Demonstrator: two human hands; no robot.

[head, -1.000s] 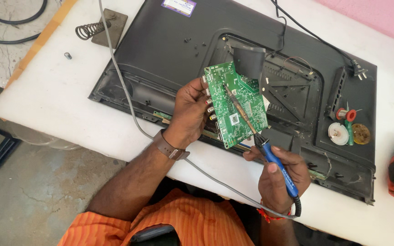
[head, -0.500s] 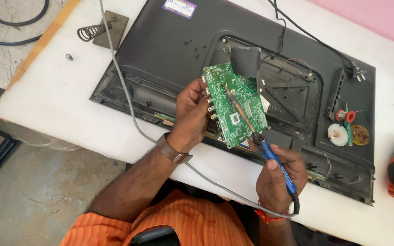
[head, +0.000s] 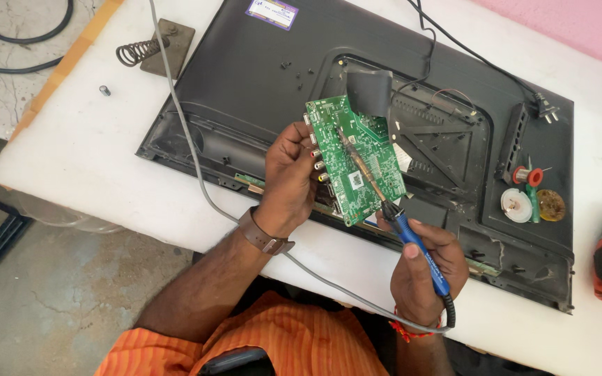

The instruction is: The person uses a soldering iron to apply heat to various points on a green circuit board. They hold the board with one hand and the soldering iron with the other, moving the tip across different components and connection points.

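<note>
Holding the green circuit board (head: 354,159) by its left edge at frame centre in my closed left hand (head: 288,179), I judge it light, stiff, fragile, while my right hand (head: 423,268) grips the soldering iron (head: 393,213), tip seemingly touching it.

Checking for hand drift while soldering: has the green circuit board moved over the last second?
No. The green circuit board sits at the same spot against the black television back panel, below its dark flap.
</note>
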